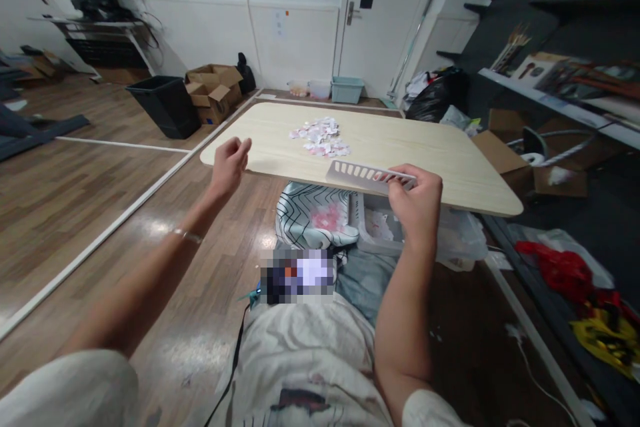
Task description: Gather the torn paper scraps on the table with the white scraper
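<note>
My right hand (417,200) grips a pale slotted plastic piece (345,173), like the side of a shallow basket, at the near edge of the light wooden table (425,147). Its fingers wrap round the right end of the piece, and a row of slanted openings shows along it. My left hand (231,163) is closed above the table's left front corner; whatever it may hold is hidden in the fingers. A loose pile of small white and pinkish paper-like bits (323,137) lies on the table, beyond both hands.
Below the table edge are a patterned cloth (295,213) and a clear plastic bin (460,237). A black trash bin (165,107) and cardboard boxes (215,90) stand at back left. More boxes (510,133) and a shelf (565,103) flank the right side.
</note>
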A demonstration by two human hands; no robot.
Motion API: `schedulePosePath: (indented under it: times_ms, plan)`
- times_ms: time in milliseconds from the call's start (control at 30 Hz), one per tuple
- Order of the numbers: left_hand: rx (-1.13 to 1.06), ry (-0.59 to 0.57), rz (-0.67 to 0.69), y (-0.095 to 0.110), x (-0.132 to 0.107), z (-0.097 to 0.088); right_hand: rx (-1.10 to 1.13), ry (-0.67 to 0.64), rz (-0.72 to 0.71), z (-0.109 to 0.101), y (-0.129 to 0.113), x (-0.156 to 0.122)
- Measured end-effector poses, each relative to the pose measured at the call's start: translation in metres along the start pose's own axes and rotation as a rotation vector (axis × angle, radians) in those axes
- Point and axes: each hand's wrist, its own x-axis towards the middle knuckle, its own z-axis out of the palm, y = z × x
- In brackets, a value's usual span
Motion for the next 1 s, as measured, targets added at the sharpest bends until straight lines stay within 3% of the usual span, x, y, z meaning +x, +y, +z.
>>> schedulePosePath:
  times_ms: [67, 167, 233, 300, 400, 533, 733, 1000]
  plan:
    - [-0.099, -0.155, 0.002, -0.011, -0.052, -0.022, -0.017, 0.001, -0.004, -0.001, 0.001, 0.0]
    - [-0.029, -0.513, -0.177, -0.026, -0.124, -0.047, -0.06, 0.002, -0.015, -0.001, 0.002, 0.001]
    - [0.003, -0.69, -0.316, -0.034, -0.157, -0.052, -0.077, -0.002, -0.022, 0.0, 0.001, 0.001]
    - [-0.007, -0.788, -0.408, -0.039, -0.175, -0.048, -0.078, -0.007, -0.022, 0.001, 0.002, 0.0]
    - [-0.063, -0.878, -0.465, -0.049, -0.185, -0.036, -0.087, 0.005, -0.016, 0.002, 0.003, -0.002]
    - [-0.147, -0.911, -0.481, -0.067, -0.189, -0.018, -0.1, 0.048, -0.027, 0.002, 0.008, -0.005]
    - [-0.161, -0.981, -0.43, -0.089, -0.194, 0.0, -0.09, 0.051, -0.076, -0.001, 0.023, -0.001]
    - [-0.126, -0.954, -0.437, -0.097, -0.208, 0.011, -0.075, 0.057, -0.028, 0.0, 0.025, 0.002]
